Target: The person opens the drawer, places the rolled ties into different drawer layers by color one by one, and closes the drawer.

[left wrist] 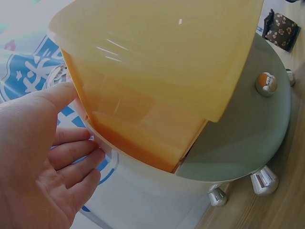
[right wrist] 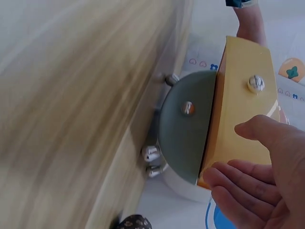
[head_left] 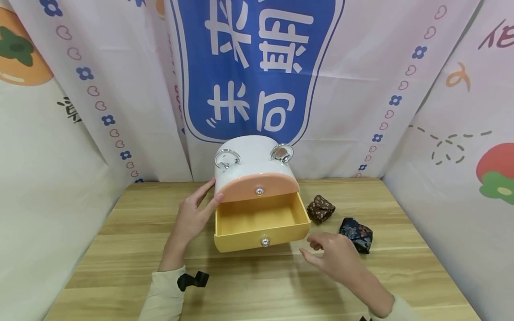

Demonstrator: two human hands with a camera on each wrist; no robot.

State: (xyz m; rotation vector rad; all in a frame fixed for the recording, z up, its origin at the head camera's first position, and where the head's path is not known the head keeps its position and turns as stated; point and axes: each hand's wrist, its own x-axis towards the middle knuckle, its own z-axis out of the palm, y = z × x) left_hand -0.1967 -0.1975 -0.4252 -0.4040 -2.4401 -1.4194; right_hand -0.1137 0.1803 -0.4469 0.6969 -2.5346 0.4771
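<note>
Small drawer box (head_left: 257,169) sits mid-worktop (head_left: 120,240), white rounded shell, two chrome ring handles on top, chrome feet. Upper drawer, peach front with a chrome knob, is closed. Lower yellow drawer (head_left: 261,225) is pulled well out towards the person; nothing shows inside it.

Left hand (head_left: 192,214) rests flat against the box's left side, fingers straight, thumb at the edge where the yellow drawer leaves the shell; grip apart, clamped on nothing. Right hand (head_left: 335,258) hovers just right of the drawer front, fingers loosely relaxed, holding nothing and touching nothing that I can see.

Right of the box: a folded brown patterned cloth pouch (head_left: 320,207) near the drawer's side, and a dark blue floral pouch (head_left: 356,234) farther right, just beyond the right hand.

Risks, as I judge them: the drawer hangs far out, so a downward press on its front could tip the light box forward or pull the drawer clean out. The left hand only braces sideways, not against tipping.

Writing: the backdrop banner (head_left: 257,67) behind the box carries large white Chinese characters on blue, "未可" plainly legible in the lower row; upper row partly cut off. No brand visible on the box.
</note>
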